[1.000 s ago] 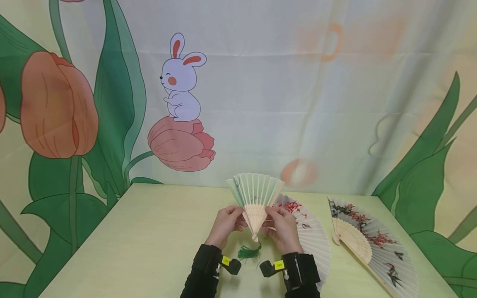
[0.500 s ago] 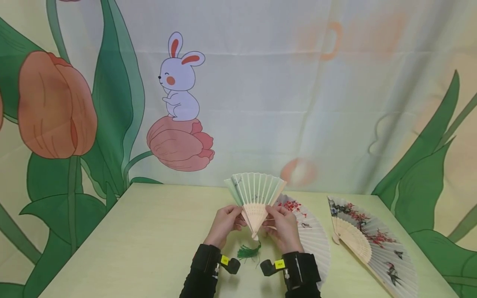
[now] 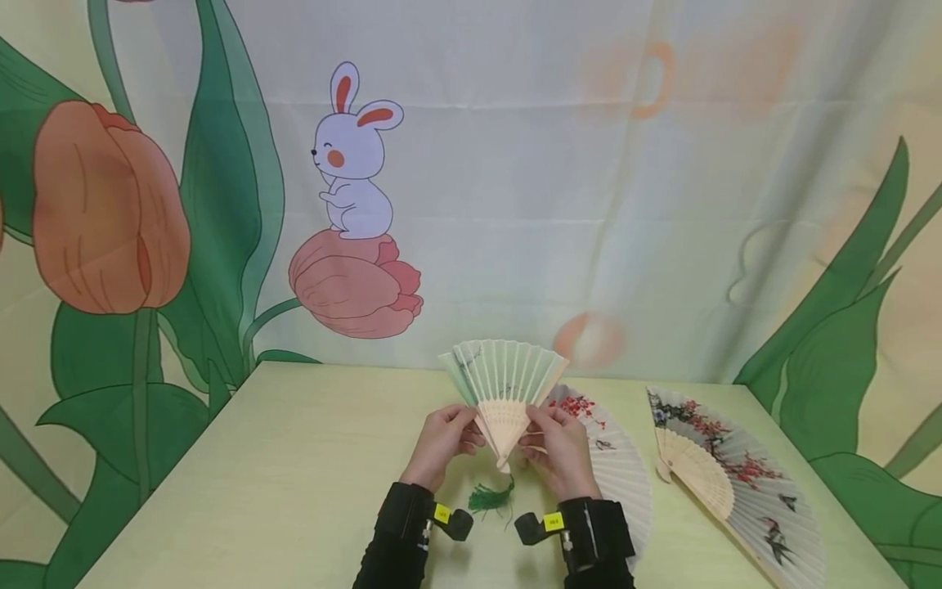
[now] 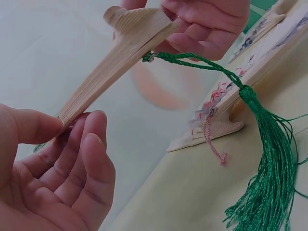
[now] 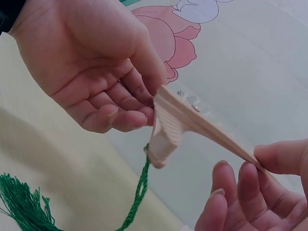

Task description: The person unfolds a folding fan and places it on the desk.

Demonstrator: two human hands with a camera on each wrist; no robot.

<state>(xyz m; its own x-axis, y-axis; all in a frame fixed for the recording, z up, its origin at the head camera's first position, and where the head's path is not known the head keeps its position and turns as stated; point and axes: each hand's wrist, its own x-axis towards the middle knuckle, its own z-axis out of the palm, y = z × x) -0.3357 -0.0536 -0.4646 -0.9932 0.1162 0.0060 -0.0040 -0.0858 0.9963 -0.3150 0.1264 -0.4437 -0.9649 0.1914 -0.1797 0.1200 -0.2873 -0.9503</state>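
A pale green folding fan [image 3: 508,372] with wooden ribs is partly spread, held up above the table. My left hand [image 3: 440,446] pinches its left outer rib between thumb and fingers; my right hand [image 3: 562,450] pinches the right one. Below the pivot hangs a green tassel [image 3: 491,496] on a cord. In the left wrist view, the fan's wooden ribs [image 4: 113,65] run between the two hands, and the tassel [image 4: 264,168] dangles at the right. From the right wrist, the right thumb and fingers [image 5: 284,156] grip the rib's end.
Behind my right hand lies a spread fan [image 3: 618,474] with red blossoms, partly hidden. Farther right rests another open fan [image 3: 743,483] with blossoms and birds. The pale yellow table [image 3: 280,474] meets a printed cloth backdrop [image 3: 515,204] with a rabbit and tulips.
The green fan has spread slightly wider, its outer edges moving apart. My left hand has shifted a little to the left. The other two fans lie as before.
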